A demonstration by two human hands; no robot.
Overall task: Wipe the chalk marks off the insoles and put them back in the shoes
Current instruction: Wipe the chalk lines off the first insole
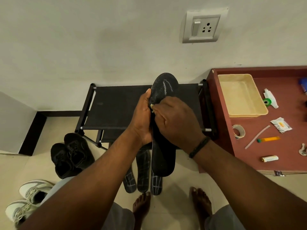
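Observation:
My left hand (142, 117) grips the left edge of a black insole (165, 90) held upright over the shoe rack. White chalk marks show near its top. My right hand (176, 122) presses a small yellowish cloth (152, 108) against the insole's middle; the cloth is mostly hidden under my fingers. Three more black insoles (143, 173) with chalk lines lie on the floor below. A pair of black shoes (71, 155) stands left of them, and a pair of white and grey sneakers (26, 201) sits at the lower left.
A black fabric shoe rack (116, 107) stands against the wall. To the right is a reddish table (259, 130) with a cream tray (240, 95), tape roll (238, 131), battery (269, 158) and small items. My bare feet (201, 203) are on the tiled floor.

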